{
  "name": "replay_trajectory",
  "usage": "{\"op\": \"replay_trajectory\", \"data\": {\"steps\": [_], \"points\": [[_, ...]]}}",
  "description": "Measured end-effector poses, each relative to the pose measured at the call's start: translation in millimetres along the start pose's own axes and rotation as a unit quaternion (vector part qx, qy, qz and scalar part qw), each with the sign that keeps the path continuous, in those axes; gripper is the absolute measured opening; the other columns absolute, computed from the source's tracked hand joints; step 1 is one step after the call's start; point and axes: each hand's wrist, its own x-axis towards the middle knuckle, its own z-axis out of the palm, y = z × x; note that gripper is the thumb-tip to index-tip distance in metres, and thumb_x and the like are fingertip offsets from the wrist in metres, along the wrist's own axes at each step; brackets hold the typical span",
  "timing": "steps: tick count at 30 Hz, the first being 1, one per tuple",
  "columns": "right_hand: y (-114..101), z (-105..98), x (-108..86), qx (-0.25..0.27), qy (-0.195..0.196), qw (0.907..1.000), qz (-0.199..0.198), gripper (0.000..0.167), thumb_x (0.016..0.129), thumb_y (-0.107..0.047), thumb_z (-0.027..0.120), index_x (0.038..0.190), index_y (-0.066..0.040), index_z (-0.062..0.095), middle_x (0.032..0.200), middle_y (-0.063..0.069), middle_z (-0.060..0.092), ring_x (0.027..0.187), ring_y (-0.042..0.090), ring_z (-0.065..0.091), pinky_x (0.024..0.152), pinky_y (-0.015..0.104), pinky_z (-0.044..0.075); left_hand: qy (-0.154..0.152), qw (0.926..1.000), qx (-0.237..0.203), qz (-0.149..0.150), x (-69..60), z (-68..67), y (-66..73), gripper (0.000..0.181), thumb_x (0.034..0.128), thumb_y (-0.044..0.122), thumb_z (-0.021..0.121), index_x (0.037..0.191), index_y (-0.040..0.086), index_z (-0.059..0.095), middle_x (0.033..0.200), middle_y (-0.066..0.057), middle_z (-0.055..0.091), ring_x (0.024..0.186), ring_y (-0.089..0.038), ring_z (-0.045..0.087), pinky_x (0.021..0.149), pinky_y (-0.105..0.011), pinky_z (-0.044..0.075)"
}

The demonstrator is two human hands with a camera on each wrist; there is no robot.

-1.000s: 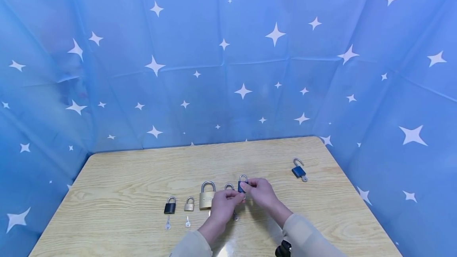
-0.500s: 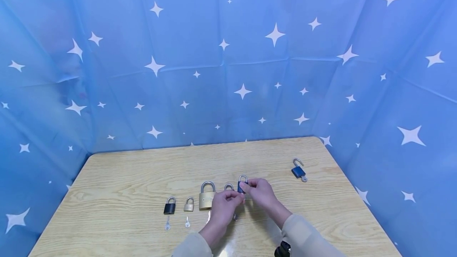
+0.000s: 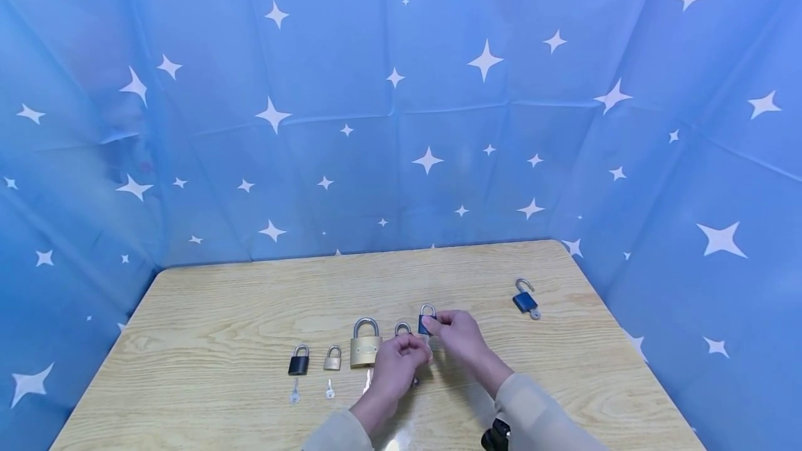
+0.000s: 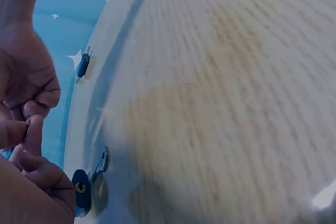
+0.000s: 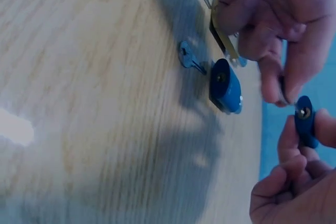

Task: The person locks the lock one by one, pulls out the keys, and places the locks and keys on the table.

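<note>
My right hand (image 3: 464, 343) holds up a small blue padlock (image 5: 303, 129) by its body, its shackle closed and its keyhole visible in the right wrist view. Close below it, my left hand (image 3: 391, 367) pinches a small key (image 5: 283, 92) between thumb and index finger. The key's tip is beside the padlock's keyhole end; whether it touches cannot be made out. Under the left hand, another blue padlock (image 5: 226, 87) lies on the table, partly hidden in the head view. A loose key (image 5: 188, 56) lies in front of its keyhole end.
Left along the wooden table (image 3: 219, 326) lie a large brass padlock (image 3: 365, 351), a small brass one (image 3: 332, 362) and a black one (image 3: 299, 364), each with a key before it. Far right is a blue padlock (image 3: 524, 302), shackle open, key inserted.
The held padlock has risen very slightly. My left fingertips have shifted a little just below it. The things on the table have stayed in place.
</note>
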Motion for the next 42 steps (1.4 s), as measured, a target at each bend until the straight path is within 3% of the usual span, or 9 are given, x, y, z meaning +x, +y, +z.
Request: {"op": "replay_trajectory", "data": {"steps": [4, 8, 13, 22, 28, 36, 42], "points": [[-3, -1, 1.0, 0.000, 0.002, 1.0000, 0.005, 0.030, 0.094, -0.032, 0.063, 0.102, -0.004, 0.071, 0.101, 0.008, 0.067, 0.094, 0.020, 0.055, 0.076, 0.031, 0.042, -0.008, 1.0000, 0.005, -0.001, -1.7, 1.5, -3.1, 0.018, 0.0810, 0.012, 0.070, 0.095, 0.001, 0.068, 0.083, -0.008, 0.074, 0.077, -0.014, 0.067, 0.079, -0.031, 0.050], [-4, -2, 0.9, 0.000, 0.000, 1.0000, 0.001, 0.025, 0.094, -0.030, 0.063, 0.095, -0.006, 0.072, 0.094, 0.005, 0.066, 0.089, 0.018, 0.054, 0.072, 0.029, 0.039, -0.014, 0.9999, 0.007, 0.001, -2.9, 2.1, -5.1, 0.018, 0.0833, 0.012, 0.070, 0.096, 0.000, 0.068, 0.082, -0.006, 0.074, 0.077, -0.014, 0.068, 0.078, -0.033, 0.051], [-2, -4, 2.0, -0.008, -0.001, 0.9999, -0.010, 0.022, 0.094, -0.025, 0.063, 0.094, -0.005, 0.072, 0.094, 0.006, 0.067, 0.088, 0.017, 0.055, 0.072, 0.028, 0.041, -0.020, 0.9995, 0.025, -0.002, -5.1, 2.1, -6.3, 0.015, 0.0830, 0.013, 0.071, 0.093, 0.002, 0.069, 0.080, -0.005, 0.074, 0.074, -0.015, 0.068, 0.072, -0.028, 0.050], [9, -9, 7.1, -0.049, -0.024, 0.9983, -0.018, 0.031, 0.093, -0.019, 0.064, 0.065, -0.010, 0.053, 0.062, -0.003, 0.040, 0.063, 0.014, 0.040, 0.057, 0.027, 0.031, -0.029, 0.9977, 0.061, 0.001, -12.7, 2.4, -7.3, 0.011, 0.0800, 0.012, 0.072, 0.088, 0.005, 0.068, 0.076, -0.004, 0.074, 0.069, -0.017, 0.067, 0.059, -0.024, 0.045], [18, -10, 8.3, -0.090, -0.045, 0.9945, -0.028, 0.041, 0.092, -0.015, 0.064, 0.057, -0.015, 0.042, 0.053, -0.006, 0.035, 0.051, 0.011, 0.035, 0.050, 0.024, 0.027, -0.040, 0.9956, 0.084, 0.003, -15.2, 2.0, -6.9, 0.009, 0.0789, 0.012, 0.071, 0.085, 0.006, 0.068, 0.074, -0.004, 0.074, 0.069, -0.015, 0.067, 0.056, -0.022, 0.041], [24, -10, 8.7, -0.119, -0.052, 0.9912, -0.022, 0.040, 0.091, -0.017, 0.065, 0.056, -0.016, 0.045, 0.048, -0.006, 0.039, 0.046, 0.010, 0.036, 0.048, 0.024, 0.025, -0.049, 0.9940, 0.098, 0.001, -16.3, 3.8, -6.4, 0.008, 0.0791, 0.015, 0.072, 0.082, 0.008, 0.068, 0.073, -0.002, 0.074, 0.070, -0.014, 0.066, 0.059, -0.023, 0.040], [26, -9, 10.3, -0.138, -0.034, 0.9896, -0.021, 0.037, 0.090, -0.022, 0.068, 0.058, -0.014, 0.052, 0.049, -0.006, 0.041, 0.047, 0.010, 0.037, 0.048, 0.024, 0.027, -0.044, 0.9935, 0.106, 0.001, -17.1, 3.9, -4.8, 0.009, 0.0790, 0.015, 0.073, 0.081, 0.008, 0.068, 0.072, -0.003, 0.074, 0.068, -0.015, 0.066, 0.058, -0.023, 0.039]]}}
